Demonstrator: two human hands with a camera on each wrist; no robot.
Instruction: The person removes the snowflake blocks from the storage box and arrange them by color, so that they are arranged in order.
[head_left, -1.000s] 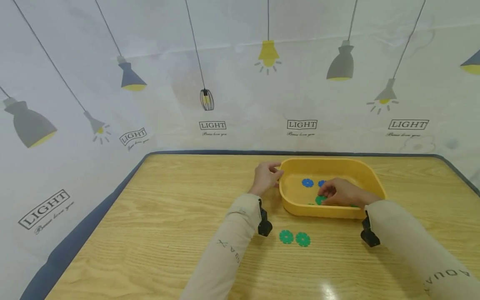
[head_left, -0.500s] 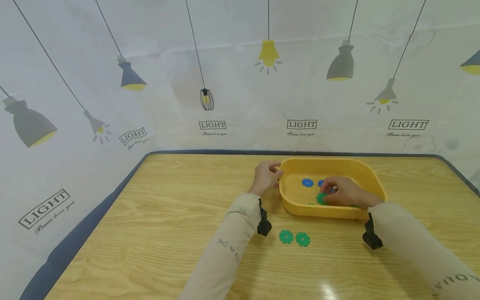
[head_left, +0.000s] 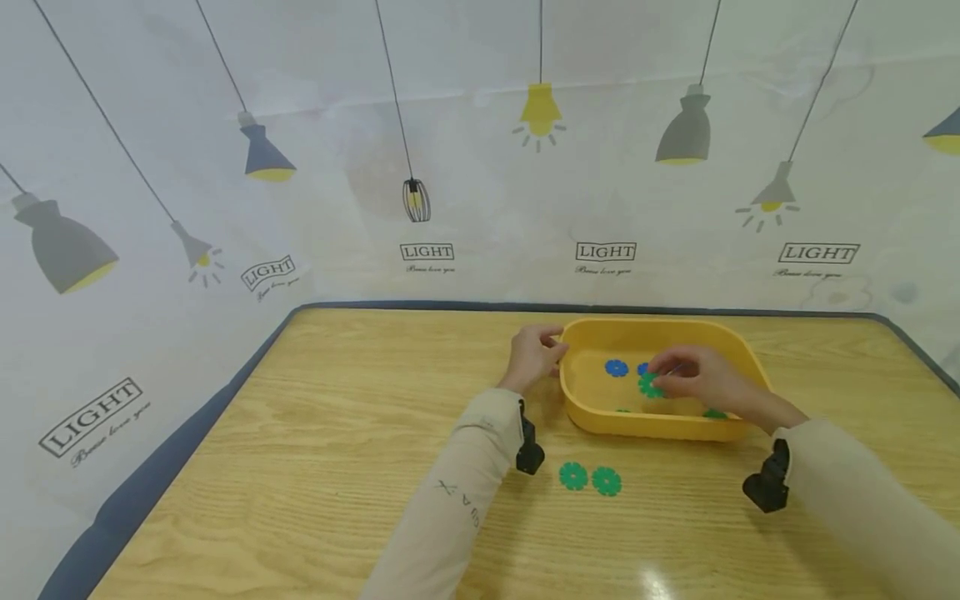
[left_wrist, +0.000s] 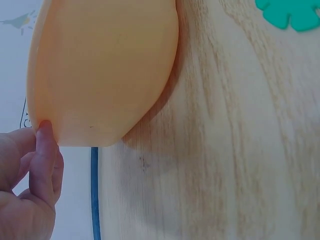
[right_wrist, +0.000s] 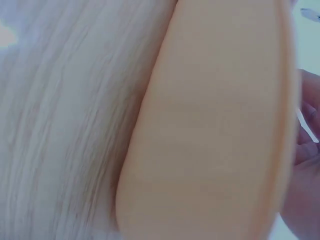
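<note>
Over the yellow tub [head_left: 660,427], the right hand [head_left: 705,377] pinches a green flower piece [head_left: 648,386] while the left hand [head_left: 529,354] holds the tub's left end, blue flowers [head_left: 617,367] lie on the tub's floor, and two green flowers [head_left: 607,481] sit side by side on the wooden table [head_left: 375,400] in front.

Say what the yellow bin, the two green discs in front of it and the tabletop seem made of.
Yellow bin: probably molded plastic, smooth satin; even color, rounded corners.
Two green discs: likely plastic, matte-looking; uniform color, notched edges.
Tabletop: wood or wood-look laminate; grain shows, and a glare spot hints at gloss.
</note>
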